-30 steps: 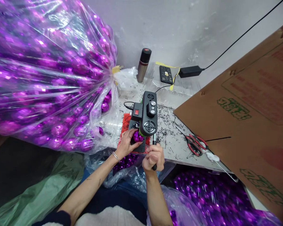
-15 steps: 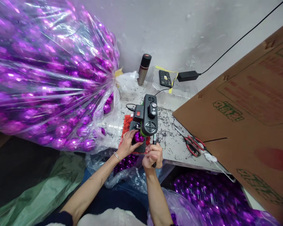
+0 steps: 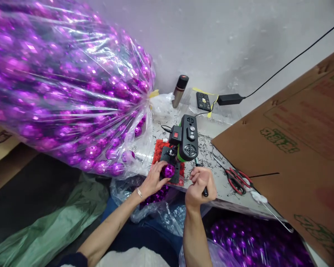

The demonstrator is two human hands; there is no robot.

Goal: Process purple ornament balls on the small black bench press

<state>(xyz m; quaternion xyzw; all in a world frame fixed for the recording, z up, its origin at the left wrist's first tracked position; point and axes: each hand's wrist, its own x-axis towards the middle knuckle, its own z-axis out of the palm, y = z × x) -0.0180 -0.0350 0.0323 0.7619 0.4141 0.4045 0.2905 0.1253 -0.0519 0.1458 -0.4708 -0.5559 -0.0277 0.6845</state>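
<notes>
Between the thumb and fingers of my left hand [image 3: 153, 181] is a shiny purple ball [image 3: 169, 170], held over the dark base of a small black press machine [image 3: 189, 137]. My right hand [image 3: 200, 186] is wrapped round the machine's lever handle [image 3: 205, 191], whose black end sticks out below the fist. A red mat [image 3: 159, 149] lies under the machine. The ball sits in front of the machine's head, and its underside is hidden.
A big clear bag of purple balls [image 3: 72, 92] fills the left. A bottle [image 3: 180, 91], a phone [image 3: 203, 101] and a power adapter [image 3: 230, 99] lie behind the machine. Red-handled scissors [image 3: 238, 180] and a cardboard box [image 3: 289, 148] are at right. Dark clippings litter the table.
My right hand has moved right and toward the camera with the lever. The ball, still in my left hand, shows clear of the machine's head. The whole view has shifted.
</notes>
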